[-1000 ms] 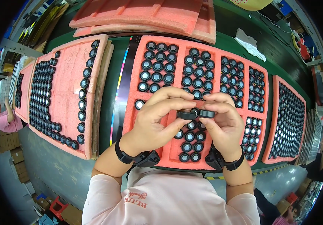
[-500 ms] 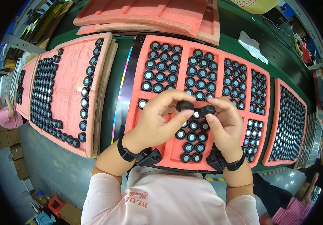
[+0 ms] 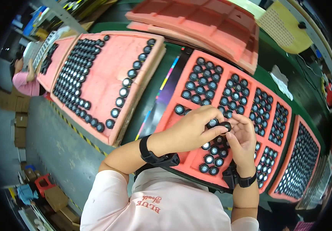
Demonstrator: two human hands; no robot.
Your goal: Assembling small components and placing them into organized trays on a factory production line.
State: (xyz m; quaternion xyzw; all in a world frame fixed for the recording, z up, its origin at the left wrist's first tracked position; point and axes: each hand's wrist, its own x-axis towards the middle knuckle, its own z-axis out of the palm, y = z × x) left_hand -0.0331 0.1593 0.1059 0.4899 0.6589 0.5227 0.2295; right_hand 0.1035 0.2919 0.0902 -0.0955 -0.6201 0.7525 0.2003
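Note:
My left hand (image 3: 197,127) is closed, thumb and fingers pinching a black round part (image 3: 212,123) with a silvery centre. Right beside it, a second black round part (image 3: 225,126) lies at the fingertips of my right hand (image 3: 243,139), which is closed on it with the thumb beneath. The two parts are close together; whether they touch I cannot tell. Both hands hover over a pink foam tray (image 3: 194,101) whose compartments hold rows of similar round parts (image 3: 203,80). My hands hide some of the middle compartments.
Another pink foam tray (image 3: 108,61), partly filled with round parts, stands at the left. A densely filled tray (image 3: 278,186) lies at the right. Stacked pink foam sheets (image 3: 196,19) and white gloves (image 3: 281,82) are at the back. A person in pink (image 3: 29,79) is far left.
The view has turned, so the trays appear shifted right and tilted. My hands have come closer together, bringing the two round parts nearer each other.

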